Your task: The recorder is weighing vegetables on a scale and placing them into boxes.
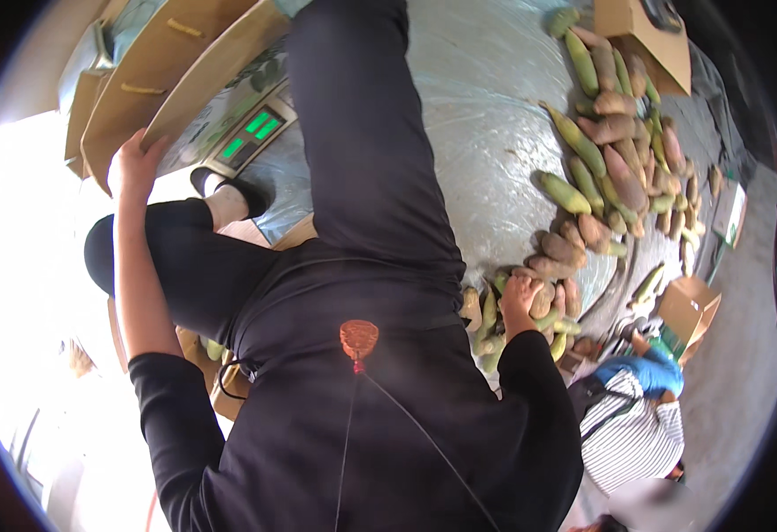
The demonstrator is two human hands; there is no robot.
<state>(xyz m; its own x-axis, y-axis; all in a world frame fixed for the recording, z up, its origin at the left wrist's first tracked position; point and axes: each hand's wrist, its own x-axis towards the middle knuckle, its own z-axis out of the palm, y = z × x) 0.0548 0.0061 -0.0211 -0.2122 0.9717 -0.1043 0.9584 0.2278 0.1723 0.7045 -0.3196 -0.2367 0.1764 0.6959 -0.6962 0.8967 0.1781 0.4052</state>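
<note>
My left hand (136,166) pinches the rim of a brown cardboard carton (204,75) with rope handles. On the right, my right hand (521,298) is closed around a brownish root vegetable that looks like a sweet potato (543,300), mostly hidden under the fingers. It is at the near end of a long heap of similar brownish-pink roots (619,129) and green radishes (574,140). Beside the carton is a scale display (253,135) with lit green digits.
Clear plastic sheeting (495,115) covers the surface in front of me. A cardboard box (645,44) stands beyond the heap, and an opened box (688,310) sits at the right. A person in a striped top (632,434) is at the lower right.
</note>
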